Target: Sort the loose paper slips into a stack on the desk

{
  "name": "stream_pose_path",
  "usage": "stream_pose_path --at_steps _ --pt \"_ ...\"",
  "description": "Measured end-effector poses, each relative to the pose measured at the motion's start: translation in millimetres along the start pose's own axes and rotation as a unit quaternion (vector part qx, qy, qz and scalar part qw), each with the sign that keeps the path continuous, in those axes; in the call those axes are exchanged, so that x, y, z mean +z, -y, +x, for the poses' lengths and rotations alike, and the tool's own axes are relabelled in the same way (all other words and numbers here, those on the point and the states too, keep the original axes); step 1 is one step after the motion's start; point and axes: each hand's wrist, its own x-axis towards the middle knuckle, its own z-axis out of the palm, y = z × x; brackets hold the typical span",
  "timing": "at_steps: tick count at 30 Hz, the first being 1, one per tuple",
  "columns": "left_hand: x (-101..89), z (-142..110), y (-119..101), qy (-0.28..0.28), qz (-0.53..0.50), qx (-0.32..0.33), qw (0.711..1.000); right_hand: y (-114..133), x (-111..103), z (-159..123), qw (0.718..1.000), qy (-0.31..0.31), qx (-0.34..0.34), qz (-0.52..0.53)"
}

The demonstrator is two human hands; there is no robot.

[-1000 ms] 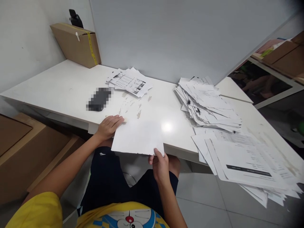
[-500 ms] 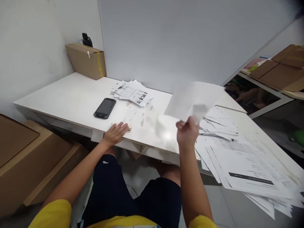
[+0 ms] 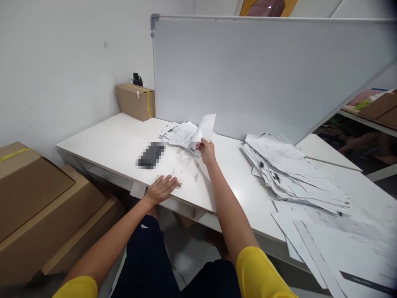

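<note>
My left hand [image 3: 161, 189] lies flat at the table's front edge, fingers stretched out. Under and beyond its fingers shows a small cream-coloured stapler [image 3: 180, 182] with a metal end, mostly covered by the hand. My right hand [image 3: 206, 150] pinches a sheet of paper [image 3: 206, 126] by its lower part, and the sheet curls upward. That sheet is at the right side of a small pile of printed papers [image 3: 179, 135], partly over it. A dark, pixelated phone-shaped object [image 3: 151, 155] rests on the white table [image 3: 102, 138], left of the pile.
A large heap of papers [image 3: 294, 174] spreads over the table's right side, with more sheets [image 3: 344, 244] overhanging the front edge. A cardboard box [image 3: 136, 101] stands at the back left before a whiteboard [image 3: 248, 74]. Bigger cartons [image 3: 62, 215] sit on the floor at left.
My right hand has carried the sheet leftward from near the large heap to the small pile. My left hand stays on the stapler. The view has tilted up, showing the whiteboard's top.
</note>
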Motion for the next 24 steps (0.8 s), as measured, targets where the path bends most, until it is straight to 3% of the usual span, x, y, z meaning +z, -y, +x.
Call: stream_pose_path --at_steps 6,10,13,16,20,24 --pt "-3.6 3 -2 -0.043 0.041 0.037 0.998 6 -6 4 0.998 0.031 -0.032 0.033" --pt "-3.1 2 -1 -0.022 0.048 0.026 0.998 6 -24 11 0.990 -0.035 0.007 -0.137" --pt "-2.7 3 0 -0.021 0.071 0.036 0.997 -3 -33 15 0.970 -0.045 0.062 -0.231" --pt "-2.9 4 1 -0.006 0.100 0.044 0.994 -11 -36 13 0.938 -0.055 0.086 -0.331" --pt "-3.0 2 0 0.046 0.082 0.016 0.995 -10 -39 4 0.878 -0.108 0.047 -0.464" --pt "-2.5 4 -2 0.061 0.058 -0.003 0.996 -6 -42 -4 0.820 -0.138 0.019 -0.556"
